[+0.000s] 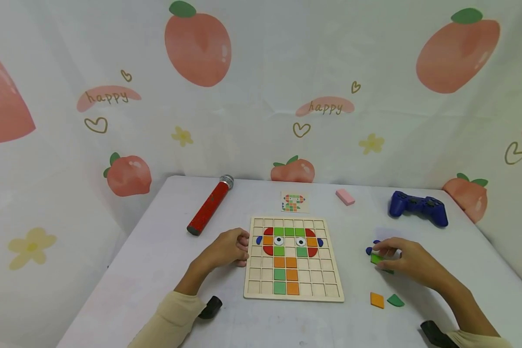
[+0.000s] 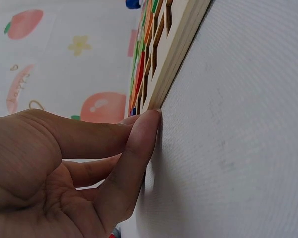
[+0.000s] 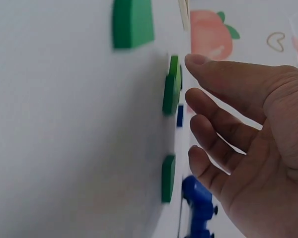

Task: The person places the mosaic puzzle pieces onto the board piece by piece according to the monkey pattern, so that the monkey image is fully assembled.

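Observation:
My left hand (image 1: 228, 249) is at the left edge of a wooden grid board (image 1: 261, 285). In the left wrist view, the fingertips (image 2: 148, 121) pinch the board's edge. Coloured tiles on the board form a figure with two eye tiles (image 1: 279, 240). My right hand (image 1: 406, 258) hovers over a few loose tiles, its fingers loosely bent and apart. Just under it lie a light green tile (image 1: 376, 258) and a blue tile (image 1: 369, 251), with a dark green tile (image 1: 389, 271) partly hidden. The right wrist view shows a gap between the fingers and the light green tile (image 3: 174, 67).
Nearer the front lie an orange square tile (image 1: 377, 300) and a green quarter-round tile (image 1: 395, 300). Behind the board is a picture card (image 1: 294, 202), with a pink block (image 1: 345, 196) to its right. A red microphone (image 1: 210, 205) and a blue game controller (image 1: 418, 208) flank them.

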Demonstrator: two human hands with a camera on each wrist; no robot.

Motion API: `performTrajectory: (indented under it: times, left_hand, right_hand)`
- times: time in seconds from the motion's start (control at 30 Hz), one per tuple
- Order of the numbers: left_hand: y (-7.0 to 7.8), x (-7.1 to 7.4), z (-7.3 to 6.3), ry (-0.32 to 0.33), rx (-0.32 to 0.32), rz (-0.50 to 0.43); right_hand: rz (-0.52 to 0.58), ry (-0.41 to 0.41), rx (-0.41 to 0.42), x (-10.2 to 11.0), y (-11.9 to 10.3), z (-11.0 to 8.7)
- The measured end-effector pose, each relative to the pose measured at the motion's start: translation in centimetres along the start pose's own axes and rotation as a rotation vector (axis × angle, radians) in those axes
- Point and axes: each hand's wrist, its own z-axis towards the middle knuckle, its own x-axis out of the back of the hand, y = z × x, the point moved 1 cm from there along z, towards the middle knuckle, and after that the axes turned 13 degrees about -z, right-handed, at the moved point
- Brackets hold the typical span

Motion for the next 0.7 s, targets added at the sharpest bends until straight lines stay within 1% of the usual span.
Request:
performTrajectory:
  times: [0.17, 0.33, 0.57, 0.7]
  left_hand:
    - [0.0, 0.0, 0.0, 0.000, 0.000, 0.000]
    - [0.0, 0.0, 0.0, 0.003, -0.004, 0.010]
    - [0.2, -0.1, -0.2, 0.002, -0.003, -0.012]
    - [0.3, 0.0, -0.3, 0.005, -0.005, 0.000]
  right_hand:
    - [-0.012, -0.031, -0.046, 0.3, 1.2, -0.5]
    - [-0.019, -0.058, -0.074, 0.5, 2.0, -0.8]
    - [-0.014, -0.105, -0.101, 0.4, 2.5, -1.0]
    - [-0.009, -0.122, -0.110, 0.4, 2.6, -1.2]
